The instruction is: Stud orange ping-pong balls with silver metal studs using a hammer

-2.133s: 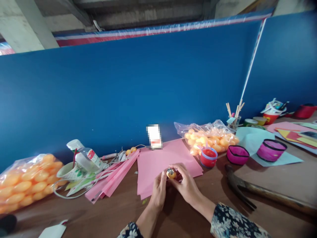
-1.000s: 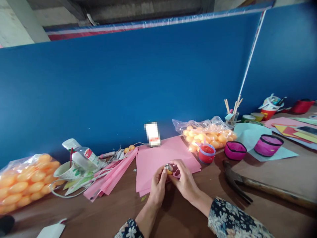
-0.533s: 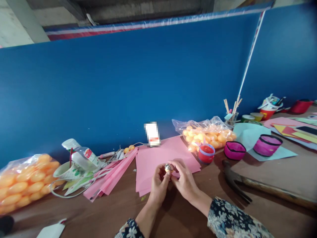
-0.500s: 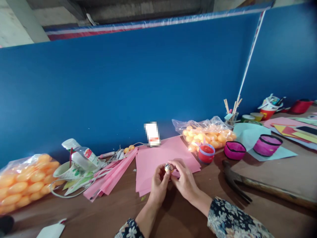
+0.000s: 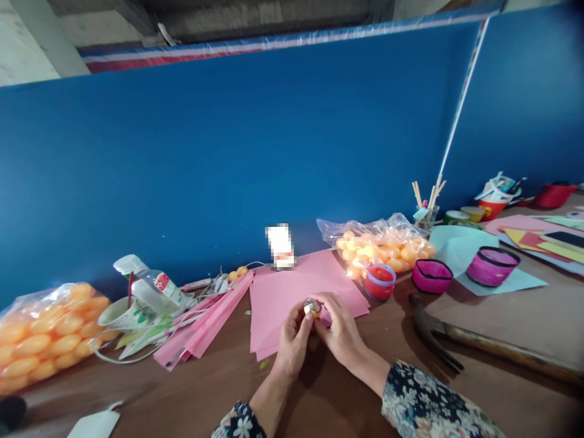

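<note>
A small shiny ball (image 5: 312, 307), silvery on top and golden lower down, sits between the fingertips of both hands. My left hand (image 5: 292, 344) grips it from the left, thumb on its near side. From the right, my right hand (image 5: 340, 331) has its curled fingers against the same ball; its thumb is partly hidden. Both hands are just above the near edge of the pink paper sheets (image 5: 292, 286) on the brown table.
A claw hammer (image 5: 493, 344) lies to the right. Bags of orange balls (image 5: 396, 252) stand at the back right and left (image 5: 50, 334). A red cup (image 5: 380, 283) and magenta fabric cups (image 5: 432, 277) are right of the paper; a plastic bottle (image 5: 157, 289) leans at left.
The ball shows more of its surface between my fingertips and appears slightly turned or raised. Both hands have barely moved.
</note>
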`<action>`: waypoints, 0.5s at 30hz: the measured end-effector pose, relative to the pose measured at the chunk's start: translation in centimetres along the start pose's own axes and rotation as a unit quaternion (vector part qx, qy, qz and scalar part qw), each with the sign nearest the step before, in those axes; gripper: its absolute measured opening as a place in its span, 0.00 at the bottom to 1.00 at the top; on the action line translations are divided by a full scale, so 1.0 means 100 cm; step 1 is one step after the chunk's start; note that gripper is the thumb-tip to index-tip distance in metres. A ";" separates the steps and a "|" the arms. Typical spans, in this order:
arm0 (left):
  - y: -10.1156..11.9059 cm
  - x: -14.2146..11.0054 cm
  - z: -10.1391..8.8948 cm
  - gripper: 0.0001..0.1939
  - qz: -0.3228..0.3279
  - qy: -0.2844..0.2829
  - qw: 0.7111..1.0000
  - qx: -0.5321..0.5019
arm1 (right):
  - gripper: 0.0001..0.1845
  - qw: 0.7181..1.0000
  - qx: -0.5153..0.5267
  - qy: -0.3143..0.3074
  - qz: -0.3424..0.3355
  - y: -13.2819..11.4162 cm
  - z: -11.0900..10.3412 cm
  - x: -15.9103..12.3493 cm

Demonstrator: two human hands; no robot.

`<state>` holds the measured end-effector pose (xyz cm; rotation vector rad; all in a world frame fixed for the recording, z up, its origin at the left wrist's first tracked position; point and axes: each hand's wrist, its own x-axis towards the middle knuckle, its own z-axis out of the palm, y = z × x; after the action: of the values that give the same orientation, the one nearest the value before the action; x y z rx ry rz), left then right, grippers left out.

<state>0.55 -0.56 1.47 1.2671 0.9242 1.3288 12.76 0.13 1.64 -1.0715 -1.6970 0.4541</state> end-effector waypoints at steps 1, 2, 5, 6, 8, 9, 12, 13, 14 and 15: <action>0.000 0.000 0.000 0.17 0.001 -0.003 1.000 0.000 | 0.18 1.000 -0.001 -0.001 0.001 0.000 0.000 0.000; 0.000 0.000 0.000 0.16 0.000 -0.007 1.000 0.000 | 0.18 1.000 -0.002 -0.002 0.002 0.000 0.000 0.000; 0.000 0.000 0.000 0.16 -0.007 -0.006 1.000 -0.009 | 0.17 1.000 -0.002 -0.006 0.004 -0.001 0.000 0.000; 0.000 0.000 0.000 0.16 -0.008 -0.003 1.000 -0.014 | 0.17 1.000 -0.001 -0.006 0.004 -0.001 0.000 0.000; -0.001 -0.001 0.001 0.17 -0.008 0.001 1.000 -0.022 | 0.16 1.000 0.001 -0.006 0.003 -0.001 0.000 0.000; -0.001 -0.001 0.001 0.17 -0.009 0.004 1.000 -0.025 | 0.16 1.000 0.003 -0.005 0.001 -0.001 0.000 0.000; -0.002 -0.001 0.000 0.16 -0.015 0.005 0.999 -0.028 | 0.15 1.000 0.004 -0.004 -0.008 0.000 0.000 0.000; -0.003 -0.001 0.000 0.16 -0.017 0.004 0.999 -0.029 | 0.15 1.000 0.004 -0.002 -0.009 0.000 0.000 0.000; -0.003 0.000 0.000 0.16 -0.019 0.003 0.999 -0.032 | 0.15 1.000 0.002 -0.002 -0.009 0.000 0.000 0.000; -0.003 0.000 0.000 0.15 -0.020 0.004 0.999 -0.036 | 0.16 1.000 0.001 -0.001 -0.008 0.000 0.000 0.001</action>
<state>0.59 -0.54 1.14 1.1827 0.8955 1.3243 12.80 0.20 1.65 -1.0563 -1.7054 0.4472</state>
